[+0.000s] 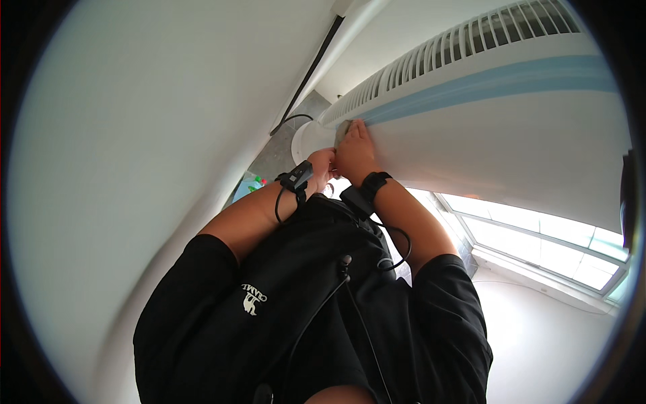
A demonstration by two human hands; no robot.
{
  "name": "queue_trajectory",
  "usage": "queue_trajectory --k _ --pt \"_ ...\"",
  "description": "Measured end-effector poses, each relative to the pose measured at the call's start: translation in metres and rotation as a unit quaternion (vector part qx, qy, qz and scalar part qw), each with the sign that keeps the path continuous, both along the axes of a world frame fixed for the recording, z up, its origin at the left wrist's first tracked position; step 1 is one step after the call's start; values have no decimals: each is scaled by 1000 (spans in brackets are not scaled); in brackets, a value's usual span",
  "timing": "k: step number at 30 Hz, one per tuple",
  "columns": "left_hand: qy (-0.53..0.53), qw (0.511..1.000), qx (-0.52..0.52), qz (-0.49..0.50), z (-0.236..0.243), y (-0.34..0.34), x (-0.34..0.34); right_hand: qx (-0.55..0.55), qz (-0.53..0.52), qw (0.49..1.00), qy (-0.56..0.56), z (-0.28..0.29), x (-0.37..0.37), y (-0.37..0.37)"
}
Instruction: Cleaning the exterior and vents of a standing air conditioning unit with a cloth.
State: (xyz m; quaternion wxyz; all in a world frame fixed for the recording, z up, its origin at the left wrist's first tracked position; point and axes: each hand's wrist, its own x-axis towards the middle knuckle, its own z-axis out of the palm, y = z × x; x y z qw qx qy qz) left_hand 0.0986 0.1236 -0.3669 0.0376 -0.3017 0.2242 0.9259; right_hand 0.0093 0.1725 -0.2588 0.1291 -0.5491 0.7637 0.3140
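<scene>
A large white appliance (484, 138) with a slatted grille (451, 47) and a light blue band (471, 84) spans the upper right. At its far left end, my right hand (356, 151) is closed, fingers pressed along a small grey-brown piece (342, 131) that may be a cloth or pad. My left hand (323, 165) lies just beside and slightly below it, fingers curled. What those fingers hold, if anything, is hidden. Both wrists carry black strapped devices with cables.
A white wall (155, 121) fills the left side. Behind my hands stands a round white object (309, 140) above the grey floor (272, 156). A black cable (296, 118) runs nearby. Left of my forearm are items with red and green tops (260, 180). A bright window (538, 236) is at right.
</scene>
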Motion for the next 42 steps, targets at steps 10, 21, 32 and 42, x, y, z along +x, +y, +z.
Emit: queue_trajectory --k 10,21,32,42 --pt "186 981 43 -21 23 -8 -9 -95 46 987 122 32 3 6" --pt "176 980 96 -8 -3 -5 -6 -71 30 995 71 18 6 3" --pt "51 995 80 44 -3 -10 -2 -164 -22 986 23 -27 9 9" --pt "64 986 95 120 31 -11 -13 -165 -65 981 73 -13 24 1"
